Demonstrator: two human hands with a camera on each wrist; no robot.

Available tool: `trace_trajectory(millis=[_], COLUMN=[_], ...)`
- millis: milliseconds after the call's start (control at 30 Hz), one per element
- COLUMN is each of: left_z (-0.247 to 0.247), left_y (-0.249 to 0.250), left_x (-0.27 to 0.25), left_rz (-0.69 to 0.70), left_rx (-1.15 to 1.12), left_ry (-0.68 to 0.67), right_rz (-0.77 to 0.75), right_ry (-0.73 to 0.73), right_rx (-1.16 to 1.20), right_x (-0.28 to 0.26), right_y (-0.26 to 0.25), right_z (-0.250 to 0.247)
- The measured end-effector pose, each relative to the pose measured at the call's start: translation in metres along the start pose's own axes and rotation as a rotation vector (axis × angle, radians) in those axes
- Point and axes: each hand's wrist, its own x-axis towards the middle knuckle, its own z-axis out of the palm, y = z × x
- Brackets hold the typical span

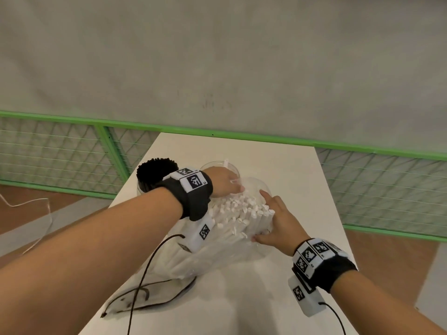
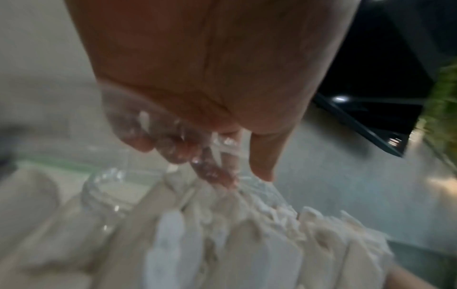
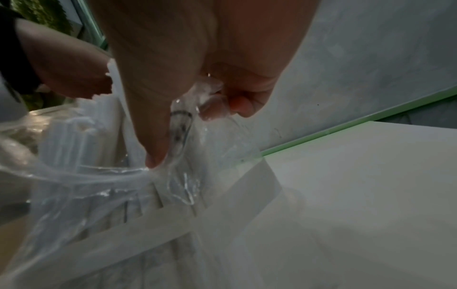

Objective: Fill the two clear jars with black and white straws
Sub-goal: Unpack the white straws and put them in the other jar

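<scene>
Your path to the clear jar (image 1: 221,165) is blocked by the bag of white straws (image 1: 242,213); bare table (image 1: 278,160) lies open beyond.

White straws bagged, black straws already jarred

Bundle of white straws (image 1: 238,215), paper-wrapped with pinched tips, lying tilted in a clear plastic bag (image 1: 193,257) on the surface, open mouth toward the far side. Just beyond, a clear jar (image 1: 219,166) standing upright with one white straw inside. To its left, a second clear jar (image 1: 142,187) packed full of black straws (image 1: 156,171), ends fanned above the rim.
</scene>
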Motion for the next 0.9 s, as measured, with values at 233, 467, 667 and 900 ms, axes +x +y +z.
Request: trace_trajectory(millis=[233, 467, 667, 900], left_z=[0.024, 0.030, 0.023, 0.055], left_y=[-0.016, -0.054, -0.082, -0.097], left_x=[0.007, -0.016, -0.077, -0.088], left_rz=[-0.050, -0.142, -0.212, -0.239], left_rx=[-0.273, -0.232, -0.016, -0.961], left_ry=[-0.072, 0.025, -0.011, 0.231], right_rz=[0.024, 0.093, 0.070, 0.036], right_ry=[-0.041, -0.183, -0.193, -0.175], right_rx=[-0.045, -0.050, -0.007, 0.082], right_x=[-0.003, 0.001, 0.008, 0.014], right_y=[0.004, 0.018, 0.009, -0.001], right_z=[0.004, 0.011, 0.007, 0.002])
